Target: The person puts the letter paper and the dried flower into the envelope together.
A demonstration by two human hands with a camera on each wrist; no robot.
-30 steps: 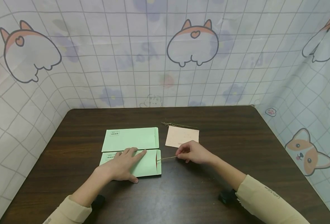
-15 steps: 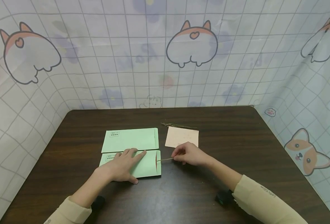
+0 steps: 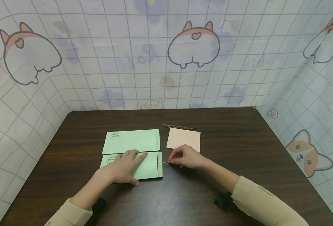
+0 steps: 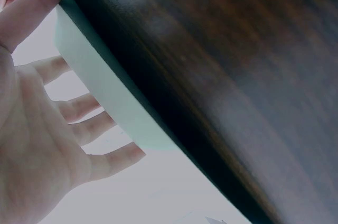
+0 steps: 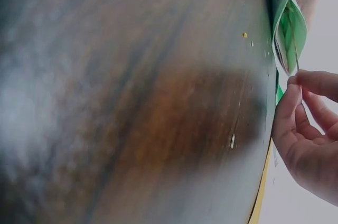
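Note:
Two pale green paper envelopes lie one behind the other, the far envelope (image 3: pixel 135 141) behind the near envelope (image 3: pixel 149 171). My left hand (image 3: pixel 119 168) rests with spread fingers on the near one. At that envelope's right end the mouth gapes, showing red inside in the head view; the right wrist view shows the bulging opening (image 5: pixel 290 34). My right hand (image 3: pixel 187 157) pinches a thin dried stem (image 3: pixel 164 162) between thumb and fingertips. The stem's other end runs into the mouth and is hidden there. In the left wrist view, fingers (image 4: pixel 113 160) touch the envelope.
A pale pink paper square (image 3: pixel 184 138) lies beyond my right hand. Dried sprigs (image 3: pixel 180 126) lie just behind it. Tiny crumbs (image 5: pixel 244 35) are scattered on the dark wooden table (image 3: pixel 240 135). A patterned cloth (image 3: pixel 161 75) hangs around the table.
My right hand has moved left toward the envelope's mouth, and the stretch of stem showing outside is shorter. The left hand stays in place on the envelope.

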